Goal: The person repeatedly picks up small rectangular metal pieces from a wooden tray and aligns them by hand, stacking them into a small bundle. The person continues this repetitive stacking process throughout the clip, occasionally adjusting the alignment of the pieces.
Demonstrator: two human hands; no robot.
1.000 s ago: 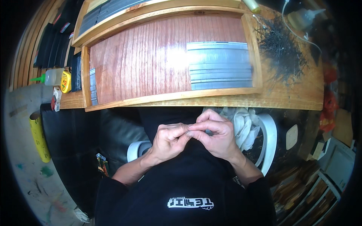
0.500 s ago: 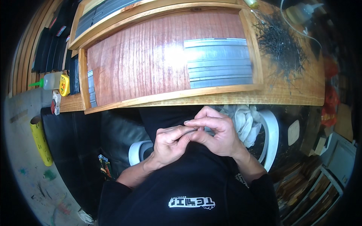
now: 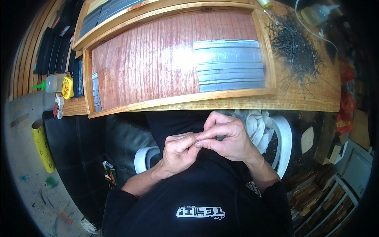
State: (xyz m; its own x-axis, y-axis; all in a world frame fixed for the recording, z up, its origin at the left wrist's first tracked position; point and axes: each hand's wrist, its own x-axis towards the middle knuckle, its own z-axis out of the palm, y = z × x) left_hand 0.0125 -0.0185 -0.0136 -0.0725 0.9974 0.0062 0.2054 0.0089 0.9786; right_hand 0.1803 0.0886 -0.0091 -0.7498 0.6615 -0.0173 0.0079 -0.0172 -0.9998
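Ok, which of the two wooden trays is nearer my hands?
The front tray, with reddish-brown bottom showing between grey strips at both ends; the other tray lies behind it, cut off by the picture's top edge.

head camera: left one of two side-by-side fisheyes, worn on the head
facing: down over the black shirt (image 3: pixel 158 207), with the left hand (image 3: pixel 178 151) and right hand (image 3: pixel 232 138) near mid-picture
nearest: the shirt, filling the lower middle
farther: workbench (image 3: pixel 308 99) and wooden tray (image 3: pixel 267 51), across the top
rim: darkened, straight edges bowed
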